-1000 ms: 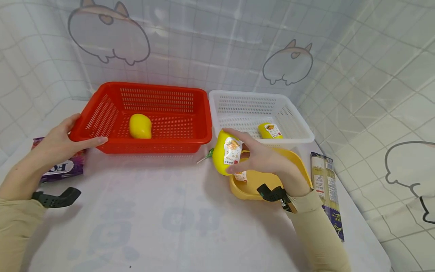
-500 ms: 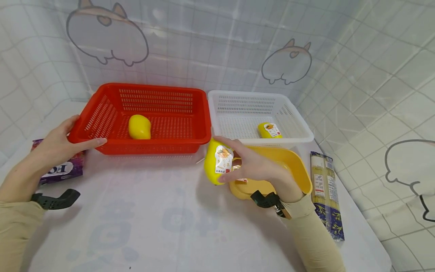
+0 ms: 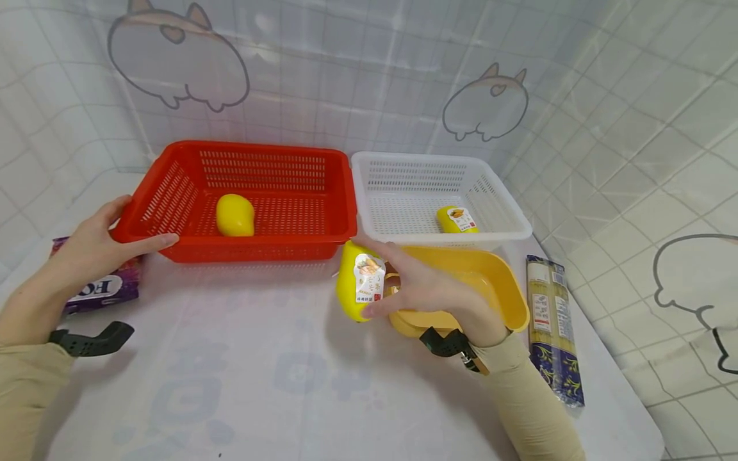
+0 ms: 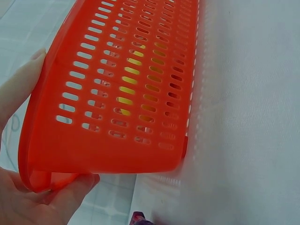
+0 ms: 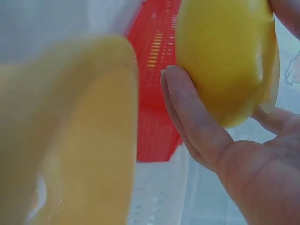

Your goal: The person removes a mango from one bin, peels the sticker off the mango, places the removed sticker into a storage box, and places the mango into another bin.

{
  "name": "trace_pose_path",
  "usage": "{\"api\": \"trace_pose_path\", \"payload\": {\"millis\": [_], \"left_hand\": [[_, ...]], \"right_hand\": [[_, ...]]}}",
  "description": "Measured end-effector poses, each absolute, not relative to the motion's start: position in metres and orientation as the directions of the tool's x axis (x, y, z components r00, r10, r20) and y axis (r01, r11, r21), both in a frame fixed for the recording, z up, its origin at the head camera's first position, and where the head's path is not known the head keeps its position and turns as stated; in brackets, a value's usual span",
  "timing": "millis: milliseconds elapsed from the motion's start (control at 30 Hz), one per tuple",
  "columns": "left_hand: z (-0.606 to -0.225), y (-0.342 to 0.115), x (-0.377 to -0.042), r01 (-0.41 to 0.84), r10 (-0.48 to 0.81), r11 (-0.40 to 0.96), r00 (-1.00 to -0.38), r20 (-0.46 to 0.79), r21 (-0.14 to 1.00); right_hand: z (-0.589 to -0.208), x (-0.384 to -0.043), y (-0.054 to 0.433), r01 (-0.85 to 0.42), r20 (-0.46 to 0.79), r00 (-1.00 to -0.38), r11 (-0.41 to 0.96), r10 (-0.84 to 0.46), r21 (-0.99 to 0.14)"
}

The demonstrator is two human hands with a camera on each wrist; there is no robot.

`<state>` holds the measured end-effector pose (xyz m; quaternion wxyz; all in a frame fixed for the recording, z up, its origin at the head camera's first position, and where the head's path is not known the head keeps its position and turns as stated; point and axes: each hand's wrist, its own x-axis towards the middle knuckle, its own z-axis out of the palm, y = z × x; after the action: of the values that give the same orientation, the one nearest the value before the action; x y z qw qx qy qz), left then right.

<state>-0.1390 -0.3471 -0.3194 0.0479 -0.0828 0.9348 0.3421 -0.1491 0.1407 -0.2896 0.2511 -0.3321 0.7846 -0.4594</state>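
My right hand [image 3: 429, 282] holds a yellow mango [image 3: 347, 282] with a white printed label, between thumb and fingers. It is above the table, left of the yellow bin [image 3: 510, 298] and in front of the baskets. In the right wrist view the mango [image 5: 220, 61] shows its smooth unlabelled side. My left hand [image 3: 98, 246] grips the front left corner of the red basket [image 3: 259, 242], thumb along the front rim. In the left wrist view, fingers [image 4: 21, 86] hook over the basket's rim. Another mango [image 3: 234, 216] lies inside the red basket.
A white basket [image 3: 441, 238] stands right of the red one, with a labelled mango [image 3: 458, 219] inside. A pack of noodles [image 3: 553, 333] lies at the right. A purple bag [image 3: 106, 286] lies under my left forearm, partly hidden. A thin stick is mostly hidden behind the held mango.
My right hand has carried the mango left and slightly toward me, away from over the yellow bin's edge. The left hand keeps its grip on the red basket.
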Motion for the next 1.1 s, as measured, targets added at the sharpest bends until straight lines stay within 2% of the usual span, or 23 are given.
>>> {"api": "trace_pose_path", "payload": {"millis": [167,367,767,933,1100], "left_hand": [[-0.32,-0.348,-0.138,-0.182,-0.115,0.749,-0.983,-0.146,0.637],[-0.32,-0.35,-0.139,-0.183,-0.109,0.746,-0.982,-0.154,0.64],[-0.315,-0.344,-0.14,-0.136,-0.145,0.693,-0.988,-0.048,0.708],[-0.307,-0.33,-0.136,-0.109,-0.25,0.64,-0.965,0.072,0.76],[-0.294,-0.311,-0.13,0.065,-0.348,0.534,-0.892,0.289,0.843]], "right_hand": [[-0.293,-0.147,0.133,-0.296,-0.07,-0.625,0.318,-0.778,-0.901],[-0.298,-0.144,0.128,-0.266,-0.115,-0.64,0.36,-0.759,-0.895],[-0.308,-0.141,0.12,-0.276,-0.14,-0.64,0.397,-0.755,-0.875],[-0.312,-0.139,0.118,-0.283,-0.151,-0.634,0.41,-0.758,-0.867],[-0.314,-0.136,0.115,-0.281,-0.167,-0.638,0.429,-0.752,-0.859]]}}
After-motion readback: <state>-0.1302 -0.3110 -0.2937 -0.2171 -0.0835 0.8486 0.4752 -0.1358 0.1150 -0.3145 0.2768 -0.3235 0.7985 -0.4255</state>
